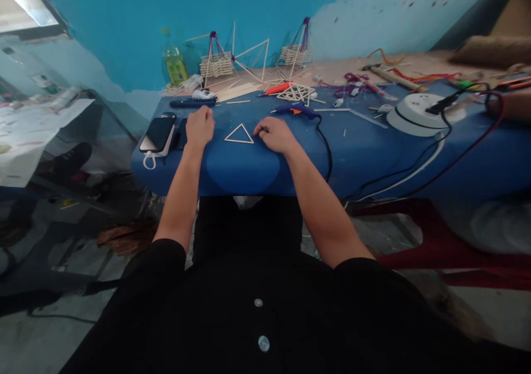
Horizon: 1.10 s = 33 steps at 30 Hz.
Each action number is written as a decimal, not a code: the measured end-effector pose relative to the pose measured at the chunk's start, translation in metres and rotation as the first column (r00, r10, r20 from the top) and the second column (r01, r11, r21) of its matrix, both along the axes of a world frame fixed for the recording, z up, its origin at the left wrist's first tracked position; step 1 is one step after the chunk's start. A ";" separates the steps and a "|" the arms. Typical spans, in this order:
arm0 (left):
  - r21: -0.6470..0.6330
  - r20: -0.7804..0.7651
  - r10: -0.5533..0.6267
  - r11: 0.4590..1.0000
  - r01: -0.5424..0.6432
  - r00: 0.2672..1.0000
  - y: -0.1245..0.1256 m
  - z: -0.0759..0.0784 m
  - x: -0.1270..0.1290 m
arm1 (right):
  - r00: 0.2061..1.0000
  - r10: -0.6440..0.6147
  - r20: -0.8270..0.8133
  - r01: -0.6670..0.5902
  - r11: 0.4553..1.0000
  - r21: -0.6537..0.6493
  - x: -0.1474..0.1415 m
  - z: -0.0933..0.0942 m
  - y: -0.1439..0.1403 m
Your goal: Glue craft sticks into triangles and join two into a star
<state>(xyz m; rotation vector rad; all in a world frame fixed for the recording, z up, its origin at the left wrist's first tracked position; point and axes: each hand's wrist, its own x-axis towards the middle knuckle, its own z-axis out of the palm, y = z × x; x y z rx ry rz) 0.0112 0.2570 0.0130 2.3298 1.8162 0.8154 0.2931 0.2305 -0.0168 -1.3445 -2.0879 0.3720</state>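
Observation:
A small triangle of thin wooden sticks (239, 140) lies flat on the blue tabletop between my hands. My left hand (201, 126) rests to its left in a loose fist, beside a dark flat object (181, 135); nothing shows in it. On the other side, my right hand (274, 134) lies with curled fingers close to the triangle's right corner, and I see nothing in its grasp. Just beyond it is a blue glue gun (296, 110) with an orange trigger, its black cord running off the front edge.
A phone (158, 133) on a white power bank lies at the left. Behind are loose sticks (236, 91), stick structures (216, 65), a bottle (175, 61) and an orange-handled tool (277, 88). A round white power strip (418, 114) with trailing cables stands at the right.

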 end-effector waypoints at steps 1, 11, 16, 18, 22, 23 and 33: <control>0.003 0.015 0.050 0.999 -0.051 0.999 -0.001 0.001 0.002 | 1.000 0.000 0.002 0.000 1.000 0.000 0.000 0.000 0.000; -0.073 -0.093 0.009 0.997 -0.015 0.996 -0.002 0.000 0.006 | 1.000 0.007 0.007 -0.006 1.000 -0.015 0.000 0.002 -0.002; -0.088 -0.151 -0.068 0.995 0.055 0.986 0.001 -0.006 0.006 | 1.000 0.017 0.018 -0.017 1.000 -0.014 0.001 0.001 -0.002; -0.094 -0.154 -0.079 0.993 0.065 0.985 0.003 -0.006 0.006 | 0.999 0.024 0.026 -0.024 1.000 -0.010 0.001 0.001 -0.002; -0.103 -0.152 -0.072 0.993 0.057 0.986 0.009 -0.008 0.005 | 0.999 0.035 0.031 -0.035 0.999 -0.007 0.001 0.000 -0.002; -0.105 -0.153 -0.067 0.993 0.051 0.986 0.010 -0.008 0.005 | 0.999 0.036 0.030 -0.036 0.999 -0.006 0.001 0.000 -0.002; -0.120 -0.169 -0.060 0.992 0.040 0.984 0.016 -0.013 0.003 | 0.999 0.019 0.034 -0.019 1.000 0.010 0.001 0.000 -0.002</control>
